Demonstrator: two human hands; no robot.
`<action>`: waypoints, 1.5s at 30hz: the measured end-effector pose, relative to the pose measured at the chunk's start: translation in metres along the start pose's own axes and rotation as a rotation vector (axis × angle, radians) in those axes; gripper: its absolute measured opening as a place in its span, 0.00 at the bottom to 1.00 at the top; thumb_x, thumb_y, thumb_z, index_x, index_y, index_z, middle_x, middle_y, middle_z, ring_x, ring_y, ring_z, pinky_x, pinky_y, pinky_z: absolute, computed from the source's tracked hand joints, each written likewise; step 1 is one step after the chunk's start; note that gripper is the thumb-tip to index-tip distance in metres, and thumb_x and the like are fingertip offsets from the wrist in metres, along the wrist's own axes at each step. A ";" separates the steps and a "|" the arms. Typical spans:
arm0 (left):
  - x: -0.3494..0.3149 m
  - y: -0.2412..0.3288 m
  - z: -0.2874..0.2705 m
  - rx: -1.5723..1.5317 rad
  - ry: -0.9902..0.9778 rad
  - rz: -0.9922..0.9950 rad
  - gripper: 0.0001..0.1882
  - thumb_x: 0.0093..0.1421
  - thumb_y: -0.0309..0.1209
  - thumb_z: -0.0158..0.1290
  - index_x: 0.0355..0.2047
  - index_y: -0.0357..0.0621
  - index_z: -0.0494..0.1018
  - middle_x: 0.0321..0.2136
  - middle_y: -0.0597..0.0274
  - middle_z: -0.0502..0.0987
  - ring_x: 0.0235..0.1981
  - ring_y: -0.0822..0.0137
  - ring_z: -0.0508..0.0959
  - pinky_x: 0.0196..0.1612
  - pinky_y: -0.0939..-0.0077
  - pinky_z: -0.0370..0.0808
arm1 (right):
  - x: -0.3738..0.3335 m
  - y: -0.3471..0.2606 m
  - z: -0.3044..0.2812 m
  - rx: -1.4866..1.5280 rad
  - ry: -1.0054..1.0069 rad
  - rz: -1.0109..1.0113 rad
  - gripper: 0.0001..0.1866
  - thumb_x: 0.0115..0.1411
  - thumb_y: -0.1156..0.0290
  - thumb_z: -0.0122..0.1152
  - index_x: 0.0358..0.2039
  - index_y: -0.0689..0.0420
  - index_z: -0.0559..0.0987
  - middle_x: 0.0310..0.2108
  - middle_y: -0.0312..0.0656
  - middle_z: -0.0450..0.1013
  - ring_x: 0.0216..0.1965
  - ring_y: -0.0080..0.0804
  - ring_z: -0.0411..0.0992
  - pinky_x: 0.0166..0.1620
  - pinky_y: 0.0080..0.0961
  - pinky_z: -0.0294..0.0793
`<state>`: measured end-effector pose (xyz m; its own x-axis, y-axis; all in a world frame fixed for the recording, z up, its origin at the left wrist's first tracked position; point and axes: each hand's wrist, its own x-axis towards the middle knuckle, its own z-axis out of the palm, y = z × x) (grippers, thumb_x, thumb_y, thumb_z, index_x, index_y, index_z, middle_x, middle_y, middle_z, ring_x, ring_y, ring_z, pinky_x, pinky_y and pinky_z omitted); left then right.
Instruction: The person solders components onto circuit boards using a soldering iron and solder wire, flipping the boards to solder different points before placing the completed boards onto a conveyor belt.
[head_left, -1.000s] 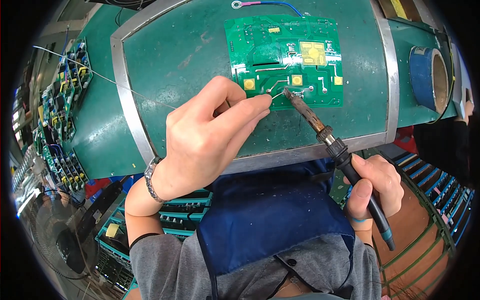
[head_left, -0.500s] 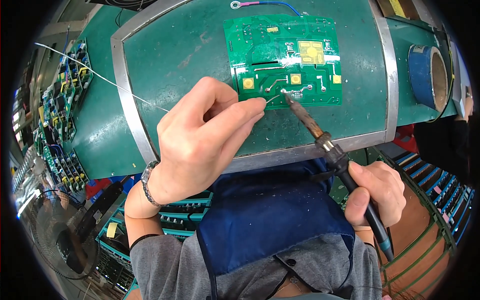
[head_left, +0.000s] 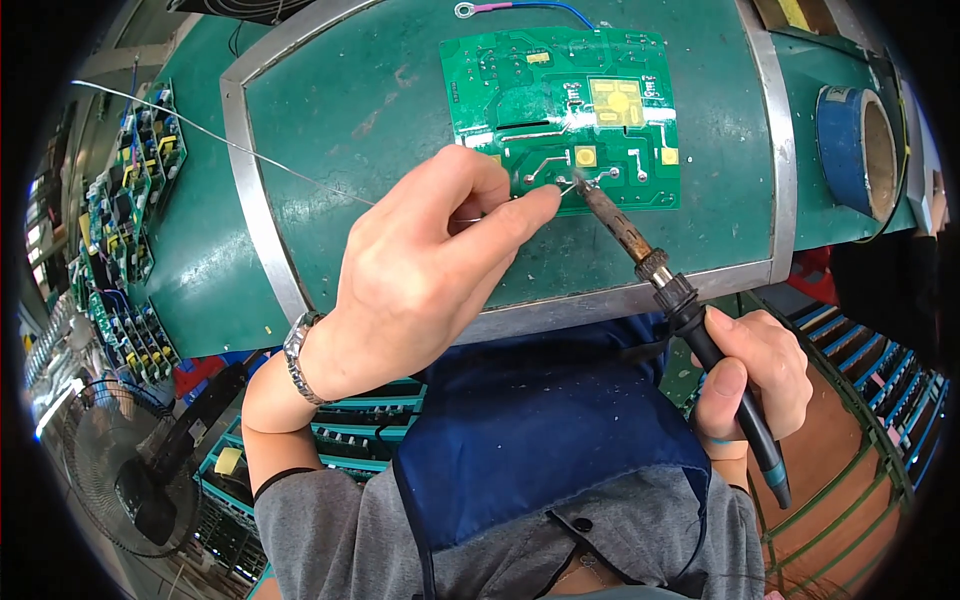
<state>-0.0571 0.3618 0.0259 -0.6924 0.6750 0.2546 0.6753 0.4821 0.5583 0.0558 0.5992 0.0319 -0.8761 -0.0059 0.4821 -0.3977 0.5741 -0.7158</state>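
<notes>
A green circuit board (head_left: 490,85) with yellow pads lies on the green work surface. Thin solder wire (head_left: 250,152) runs in from the far left to my left hand (head_left: 425,245), pinched between thumb and forefinger over the board's near edge. Its short free end sticks out toward the iron's tip. My right hand (head_left: 755,375) grips the black handle of a soldering iron (head_left: 630,238), slanting up and left. The darkened tip meets the board beside the wire end, just below a square yellow pad. Whether wire and tip touch, I cannot tell. My left hand hides the board's near left corner.
A blue wire with a ring terminal (head_left: 466,10) extends behind the board. On the right stands a blue-rimmed roll (head_left: 855,150). Populated circuit boards (head_left: 140,220) line the left side, above a fan (head_left: 130,470). A metal strip (head_left: 560,308) edges the bench.
My left hand has moved right with the solder wire, covering more of the board. The board has slid slightly left. The iron's tip has shifted slightly upward, its handle a little right.
</notes>
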 end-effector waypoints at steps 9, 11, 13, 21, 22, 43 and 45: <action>0.003 0.000 -0.004 0.068 -0.027 0.049 0.19 0.45 0.15 0.61 0.39 0.42 0.80 0.28 0.61 0.70 0.25 0.66 0.73 0.27 0.75 0.72 | -0.001 -0.001 -0.005 0.001 -0.005 0.040 0.11 0.55 0.72 0.61 0.33 0.69 0.79 0.19 0.45 0.76 0.14 0.31 0.72 0.17 0.22 0.72; 0.004 0.001 -0.001 0.056 -0.029 0.039 0.19 0.45 0.15 0.61 0.39 0.42 0.80 0.28 0.61 0.70 0.25 0.66 0.73 0.27 0.75 0.72 | -0.002 0.000 -0.004 0.006 -0.007 0.035 0.11 0.55 0.72 0.61 0.33 0.69 0.79 0.19 0.45 0.76 0.14 0.31 0.72 0.18 0.22 0.72; 0.005 0.000 0.001 0.044 -0.030 0.028 0.19 0.44 0.15 0.60 0.39 0.42 0.80 0.28 0.61 0.70 0.25 0.66 0.73 0.27 0.75 0.72 | -0.001 0.002 -0.004 0.028 -0.004 0.035 0.11 0.55 0.72 0.61 0.33 0.69 0.79 0.19 0.45 0.76 0.14 0.31 0.72 0.18 0.22 0.72; 0.007 -0.002 0.003 0.057 -0.003 0.071 0.19 0.44 0.14 0.60 0.39 0.41 0.81 0.29 0.61 0.70 0.26 0.67 0.74 0.28 0.76 0.73 | -0.001 0.002 -0.007 0.005 0.009 0.021 0.11 0.54 0.73 0.61 0.33 0.70 0.79 0.19 0.45 0.76 0.14 0.31 0.72 0.18 0.22 0.72; 0.007 0.000 0.002 0.057 -0.004 0.071 0.19 0.44 0.14 0.60 0.39 0.41 0.81 0.29 0.61 0.70 0.26 0.67 0.74 0.28 0.76 0.73 | -0.001 0.002 -0.008 -0.006 0.008 0.030 0.11 0.54 0.73 0.61 0.33 0.70 0.79 0.19 0.45 0.76 0.14 0.31 0.72 0.18 0.23 0.72; 0.019 -0.006 0.015 0.058 0.039 0.171 0.19 0.41 0.15 0.58 0.37 0.39 0.80 0.29 0.59 0.71 0.26 0.65 0.74 0.28 0.75 0.73 | -0.003 0.006 -0.011 -0.019 0.037 0.027 0.11 0.55 0.74 0.60 0.34 0.70 0.79 0.19 0.45 0.76 0.13 0.30 0.70 0.17 0.22 0.70; 0.022 -0.004 0.013 0.147 0.033 0.192 0.17 0.41 0.17 0.58 0.35 0.39 0.80 0.28 0.60 0.72 0.26 0.64 0.74 0.27 0.74 0.73 | -0.005 0.006 -0.012 -0.021 0.047 0.036 0.11 0.55 0.73 0.60 0.34 0.70 0.79 0.19 0.45 0.76 0.13 0.29 0.70 0.17 0.22 0.70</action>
<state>-0.0720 0.3822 0.0194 -0.5542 0.7446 0.3721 0.8233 0.4245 0.3769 0.0606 0.6130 0.0312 -0.8760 0.0532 0.4794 -0.3597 0.5900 -0.7228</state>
